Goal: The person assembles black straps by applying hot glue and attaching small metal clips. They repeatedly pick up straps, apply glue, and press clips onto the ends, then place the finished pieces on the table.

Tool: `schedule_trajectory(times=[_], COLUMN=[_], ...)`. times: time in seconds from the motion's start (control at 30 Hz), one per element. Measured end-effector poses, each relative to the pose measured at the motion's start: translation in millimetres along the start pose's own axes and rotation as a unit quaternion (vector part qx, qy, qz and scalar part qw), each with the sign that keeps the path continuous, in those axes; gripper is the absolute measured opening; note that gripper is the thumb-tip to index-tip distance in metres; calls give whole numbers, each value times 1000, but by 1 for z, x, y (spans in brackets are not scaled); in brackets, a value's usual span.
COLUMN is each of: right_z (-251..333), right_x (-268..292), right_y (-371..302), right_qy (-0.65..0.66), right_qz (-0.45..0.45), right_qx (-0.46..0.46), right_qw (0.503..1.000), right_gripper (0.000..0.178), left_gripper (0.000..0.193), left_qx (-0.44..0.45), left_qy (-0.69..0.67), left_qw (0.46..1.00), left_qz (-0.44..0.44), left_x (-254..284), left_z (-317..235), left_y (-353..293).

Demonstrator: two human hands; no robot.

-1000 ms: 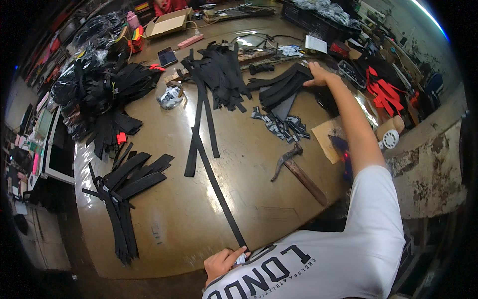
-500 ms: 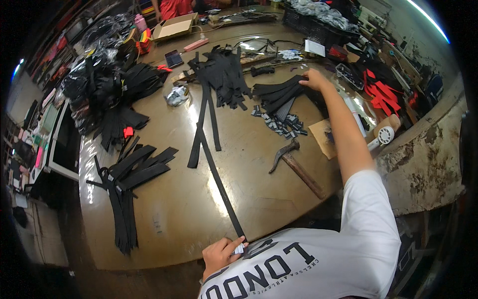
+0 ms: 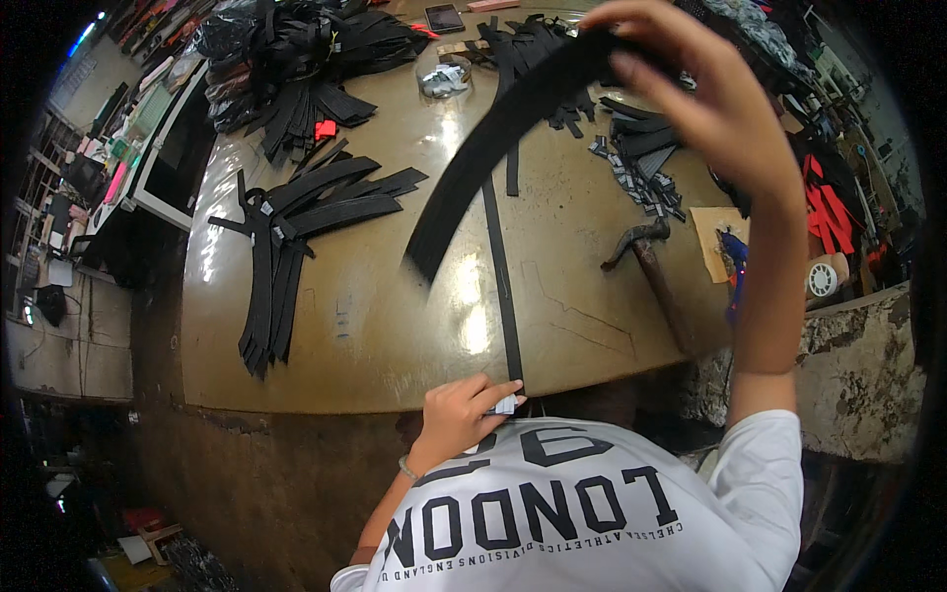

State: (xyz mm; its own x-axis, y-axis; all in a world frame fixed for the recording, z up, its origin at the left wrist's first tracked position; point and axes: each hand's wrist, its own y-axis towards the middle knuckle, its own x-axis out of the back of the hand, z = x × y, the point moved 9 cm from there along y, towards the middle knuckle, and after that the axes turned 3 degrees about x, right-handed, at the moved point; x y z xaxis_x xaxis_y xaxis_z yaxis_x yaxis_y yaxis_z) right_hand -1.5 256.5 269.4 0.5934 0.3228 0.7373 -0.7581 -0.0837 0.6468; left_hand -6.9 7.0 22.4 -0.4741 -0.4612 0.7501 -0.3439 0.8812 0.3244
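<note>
My right hand point(image 3: 691, 84) is raised at the upper right, thumb and fingers closed on the end of a wide black strap point(image 3: 493, 128). That strap arcs through the air down to the left, above the table. At the front edge, my left hand point(image 3: 459, 414) pinches the near end of a narrow black strap point(image 3: 500, 266), along with a small grey-and-white piece point(image 3: 505, 406). The narrow strap runs straight back across the table and passes behind the raised one.
A hammer point(image 3: 648, 266) lies right of centre, near small grey pieces point(image 3: 636, 178) and black straps point(image 3: 641, 128). More straps point(image 3: 326, 207) lie at left. A tan card point(image 3: 708, 237), red strips point(image 3: 827, 207) and a white handheld fan point(image 3: 824, 278) are at right.
My right hand has lifted a wide strap from the fanned stack and brought it nearer, swinging left. My left hand keeps its pinch at the table edge. The view has shifted.
</note>
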Motion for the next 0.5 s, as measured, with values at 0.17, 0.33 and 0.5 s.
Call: schedule_trajectory(times=[0.17, 0.33, 0.5], right_z=[47, 23, 17], right_x=[-117, -207, -210], right_y=[-64, -145, -166], right_qy=[213, 243, 142], right_qz=[60, 24, 3], right_qx=[-215, -393, -347], right_qw=[951, 886, 927], right_gripper=[29, 27, 26], left_gripper=[34, 29, 26], left_qx=[17, -1, 7], left_qy=[-16, -39, -3], left_qw=[999, 999, 1000], left_qz=[25, -9, -3], left_x=[-8, -3, -2], left_z=[8, 5, 2], left_y=[-3, -1, -1])
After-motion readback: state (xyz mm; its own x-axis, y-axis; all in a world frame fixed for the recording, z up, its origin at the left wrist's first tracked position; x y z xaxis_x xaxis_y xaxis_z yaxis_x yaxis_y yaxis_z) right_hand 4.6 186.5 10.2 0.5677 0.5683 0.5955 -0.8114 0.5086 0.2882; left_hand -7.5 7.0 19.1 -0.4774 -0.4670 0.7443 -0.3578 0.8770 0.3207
